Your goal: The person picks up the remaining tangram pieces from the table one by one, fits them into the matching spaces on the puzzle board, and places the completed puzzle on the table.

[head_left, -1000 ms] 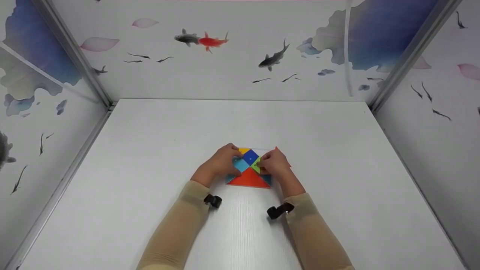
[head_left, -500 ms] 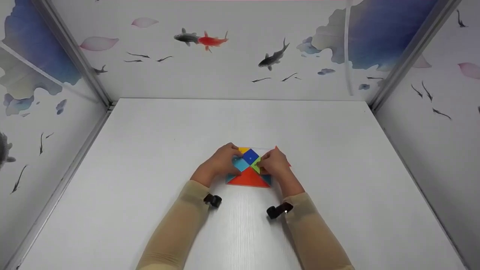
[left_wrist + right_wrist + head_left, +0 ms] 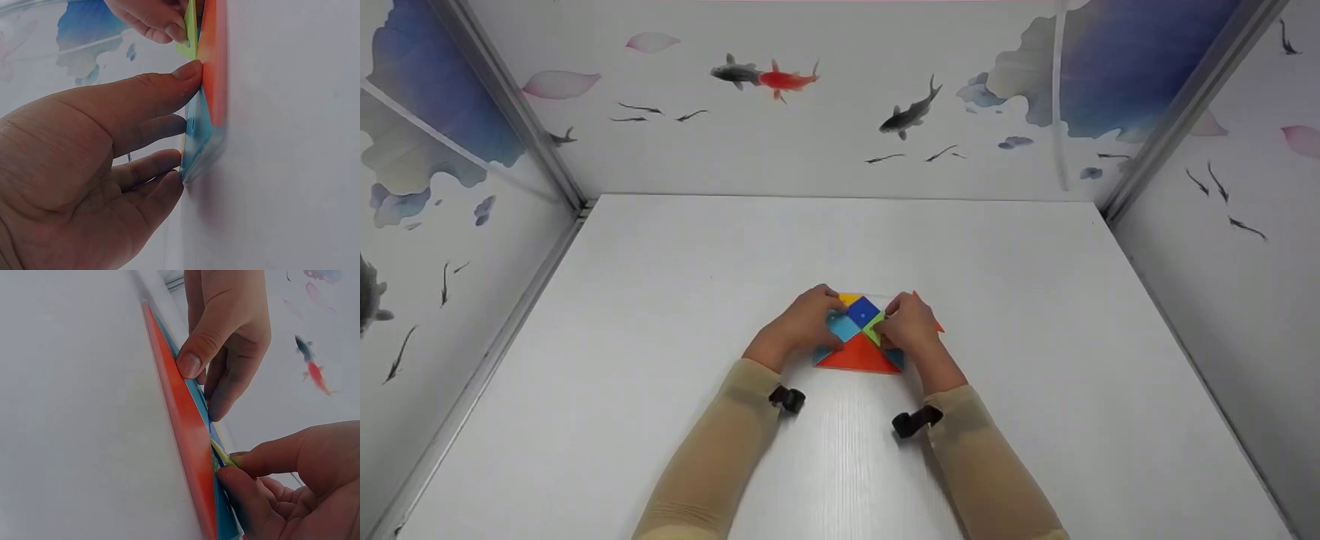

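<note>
A shallow tangram tray (image 3: 877,298) lies on the table under both hands. In it are a large red-orange triangle (image 3: 859,356), a light-blue piece (image 3: 842,325), a dark-blue square (image 3: 863,313) and a yellow piece (image 3: 850,298). My left hand (image 3: 804,322) spans the tray's left side, its thumb (image 3: 188,70) pressing on the pieces and its extended fingers touching the edge. Between right thumb and index finger, my right hand (image 3: 911,326) pinches a small green tangram piece (image 3: 190,42), tilted up from the tray. Part of the tray is hidden beneath the hands.
Orange-red corners of another piece (image 3: 940,328) show beyond my right hand. The white table (image 3: 720,247) surrounds the tray. Walls printed with fish (image 3: 787,80) stand at the back and sides. Black wrist cameras (image 3: 916,422) sit on both sleeves.
My right hand has shifted very slightly at the green tangram piece. The left hand and the tray stay in place.
</note>
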Motion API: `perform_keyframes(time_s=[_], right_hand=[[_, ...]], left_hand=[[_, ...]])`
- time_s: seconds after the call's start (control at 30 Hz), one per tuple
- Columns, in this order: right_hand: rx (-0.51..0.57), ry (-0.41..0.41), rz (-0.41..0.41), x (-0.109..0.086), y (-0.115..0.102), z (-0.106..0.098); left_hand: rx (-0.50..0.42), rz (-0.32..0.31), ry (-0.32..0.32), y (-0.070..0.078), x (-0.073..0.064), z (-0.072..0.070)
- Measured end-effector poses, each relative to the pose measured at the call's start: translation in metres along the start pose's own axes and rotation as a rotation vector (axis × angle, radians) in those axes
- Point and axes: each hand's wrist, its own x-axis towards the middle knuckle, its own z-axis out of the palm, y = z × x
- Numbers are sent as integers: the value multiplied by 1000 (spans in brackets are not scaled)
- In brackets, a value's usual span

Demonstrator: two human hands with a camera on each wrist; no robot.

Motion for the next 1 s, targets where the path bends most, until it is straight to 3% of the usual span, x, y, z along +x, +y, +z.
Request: perform_keyframes(time_s=[1.0], right_hand=[[-66, 15, -37, 2, 1, -1]], left_hand=[[-12, -27, 9, 3, -2, -1]])
